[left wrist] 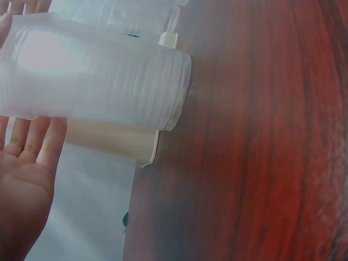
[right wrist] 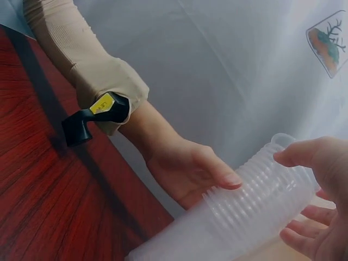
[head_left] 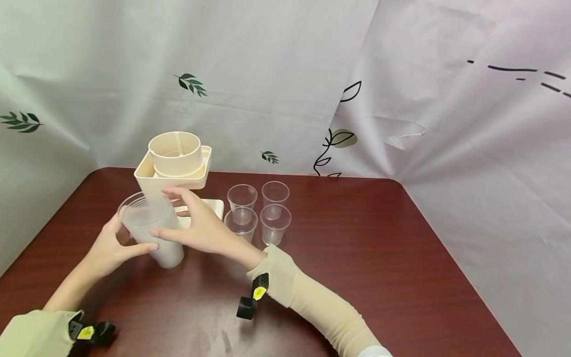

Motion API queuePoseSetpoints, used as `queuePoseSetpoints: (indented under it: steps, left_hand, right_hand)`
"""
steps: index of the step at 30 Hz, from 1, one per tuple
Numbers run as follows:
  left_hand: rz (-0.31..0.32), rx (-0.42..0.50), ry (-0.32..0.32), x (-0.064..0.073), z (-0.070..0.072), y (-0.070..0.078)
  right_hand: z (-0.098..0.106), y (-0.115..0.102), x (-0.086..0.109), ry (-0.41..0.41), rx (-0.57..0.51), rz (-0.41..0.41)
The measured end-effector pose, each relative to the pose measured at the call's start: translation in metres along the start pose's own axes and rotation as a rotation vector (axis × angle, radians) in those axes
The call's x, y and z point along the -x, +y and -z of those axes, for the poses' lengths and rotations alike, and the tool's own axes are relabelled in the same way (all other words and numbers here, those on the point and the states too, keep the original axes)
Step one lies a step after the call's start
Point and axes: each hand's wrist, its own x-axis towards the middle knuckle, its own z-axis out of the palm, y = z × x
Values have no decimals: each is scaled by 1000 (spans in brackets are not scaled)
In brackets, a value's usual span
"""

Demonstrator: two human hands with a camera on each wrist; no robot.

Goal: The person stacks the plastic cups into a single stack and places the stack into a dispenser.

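A tall nested stack of clear plastic cups (head_left: 153, 218) leans in the air above the table, rims toward the upper left. My left hand (head_left: 107, 248) holds it from the left, thumb in front and fingers behind. On the other side, my right hand (head_left: 200, 225) grips the stack near the rims, its thumb on the front and fingers round the far side. In the right wrist view the left thumb lies along the ribbed stack (right wrist: 239, 212), and the right hand (right wrist: 326, 185) comes in beside the rims. The left wrist view shows the stack's base (left wrist: 176, 92) close to the camera.
Several single clear cups (head_left: 275, 223) stand upright in a group right of the stack. Behind it stands a cream holder (head_left: 176, 163) with a round top, a square tray and a pale base (head_left: 216, 206). The dark red table (head_left: 357, 248) meets a patterned curtain (head_left: 267, 99).
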Motion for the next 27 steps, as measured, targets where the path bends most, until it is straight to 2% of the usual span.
queuePoseSetpoints:
  steps: [12, 17, 21, 27]
  left_hand:
    - [25, -84, -4, 0, 0, 2]
    - [22, -60, -7, 0, -1, 2]
    - [20, -58, -6, 0, -1, 2]
    - [22, -62, -4, 0, -1, 1]
  right_hand:
    - [-1, 8, 7, -28, 31, 9]
    - [3, 8, 11, -33, 60, 3]
    - [5, 9, 14, -3, 66, 12]
    - [13, 12, 20, 68, 120, 68]
